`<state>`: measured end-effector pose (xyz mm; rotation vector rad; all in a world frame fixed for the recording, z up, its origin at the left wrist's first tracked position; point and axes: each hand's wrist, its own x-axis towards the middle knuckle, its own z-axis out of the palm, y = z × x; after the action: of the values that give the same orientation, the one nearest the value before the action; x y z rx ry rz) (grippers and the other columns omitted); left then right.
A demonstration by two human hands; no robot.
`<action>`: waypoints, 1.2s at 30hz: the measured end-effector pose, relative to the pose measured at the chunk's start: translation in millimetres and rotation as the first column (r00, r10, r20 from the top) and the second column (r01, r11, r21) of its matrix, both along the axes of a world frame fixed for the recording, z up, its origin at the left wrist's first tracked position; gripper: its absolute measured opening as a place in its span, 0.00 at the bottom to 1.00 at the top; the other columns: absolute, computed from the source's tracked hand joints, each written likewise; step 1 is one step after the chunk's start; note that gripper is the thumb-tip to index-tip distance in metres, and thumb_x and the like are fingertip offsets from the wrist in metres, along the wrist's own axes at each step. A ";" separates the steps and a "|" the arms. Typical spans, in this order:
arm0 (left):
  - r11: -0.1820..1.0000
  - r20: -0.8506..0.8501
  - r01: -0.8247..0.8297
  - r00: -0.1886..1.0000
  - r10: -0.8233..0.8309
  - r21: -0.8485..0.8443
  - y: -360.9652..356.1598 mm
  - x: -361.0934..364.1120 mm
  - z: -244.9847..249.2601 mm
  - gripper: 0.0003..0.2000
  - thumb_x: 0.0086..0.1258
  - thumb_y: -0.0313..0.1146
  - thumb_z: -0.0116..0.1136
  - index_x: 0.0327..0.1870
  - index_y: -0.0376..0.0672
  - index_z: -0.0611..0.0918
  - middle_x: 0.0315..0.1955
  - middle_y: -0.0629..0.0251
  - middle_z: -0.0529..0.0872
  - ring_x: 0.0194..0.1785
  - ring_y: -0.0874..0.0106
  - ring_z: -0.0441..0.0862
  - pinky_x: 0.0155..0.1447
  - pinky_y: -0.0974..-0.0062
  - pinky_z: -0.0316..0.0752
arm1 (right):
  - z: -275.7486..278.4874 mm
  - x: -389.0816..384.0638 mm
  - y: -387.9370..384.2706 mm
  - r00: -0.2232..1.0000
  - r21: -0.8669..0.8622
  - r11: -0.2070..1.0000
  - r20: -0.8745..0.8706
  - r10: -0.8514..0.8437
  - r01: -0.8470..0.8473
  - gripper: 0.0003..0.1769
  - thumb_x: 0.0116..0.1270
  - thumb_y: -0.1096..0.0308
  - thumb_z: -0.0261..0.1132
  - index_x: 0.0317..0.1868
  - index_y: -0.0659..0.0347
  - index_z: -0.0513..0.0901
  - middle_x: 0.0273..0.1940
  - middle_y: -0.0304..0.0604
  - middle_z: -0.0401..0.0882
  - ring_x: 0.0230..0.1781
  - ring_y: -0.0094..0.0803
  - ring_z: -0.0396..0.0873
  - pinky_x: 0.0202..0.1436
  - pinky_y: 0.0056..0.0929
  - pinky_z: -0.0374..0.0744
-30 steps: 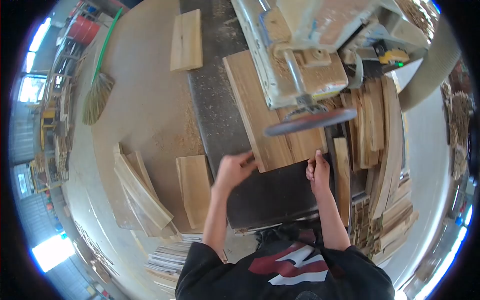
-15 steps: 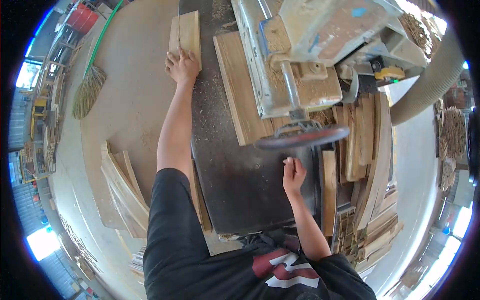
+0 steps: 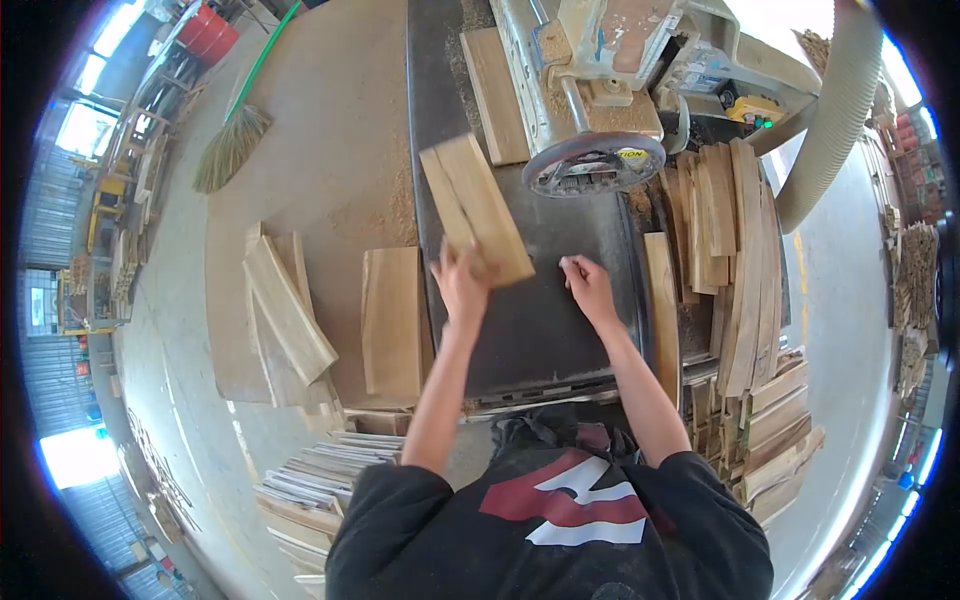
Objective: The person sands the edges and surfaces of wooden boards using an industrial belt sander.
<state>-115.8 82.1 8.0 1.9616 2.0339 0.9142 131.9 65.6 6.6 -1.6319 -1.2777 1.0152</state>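
My left hand (image 3: 461,285) grips the near end of a short wooden board (image 3: 474,208) and holds it tilted above the dark machine table (image 3: 545,320). My right hand (image 3: 588,283) hovers just right of that board over the table, fingers loosely apart, holding nothing. Farther along the table another board (image 3: 494,93) lies partly under the machine head (image 3: 590,60), behind a round handwheel (image 3: 592,163).
Stacked planks (image 3: 735,250) lean along the right of the machine. Loose boards (image 3: 290,310) and one flat board (image 3: 392,320) lie on the sawdust-covered surface at left. A broom (image 3: 232,140) lies at far left. A grey extraction hose (image 3: 835,120) curves at the right.
My left hand, which reached far to a board at the back left, has come back holding that board over the table. The earlier board has gone deeper under the machine head.
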 end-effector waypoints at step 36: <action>0.867 0.033 0.499 0.866 -0.498 -0.002 40.0 126.6 -4.3 0.32 0.56 0.38 0.79 0.65 0.46 0.85 0.69 0.47 0.79 0.77 0.56 0.71 0.77 0.57 0.62 | 4.3 40.0 17.5 0.527 -0.611 0.743 -0.552 -0.646 0.272 0.24 0.83 0.47 0.54 0.35 0.58 0.76 0.20 0.31 0.67 0.14 0.21 0.61 0.16 0.26 0.57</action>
<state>10.7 122.1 3.6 2.2838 1.3862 0.7954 172.0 83.2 10.9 -1.4835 0.0157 1.4643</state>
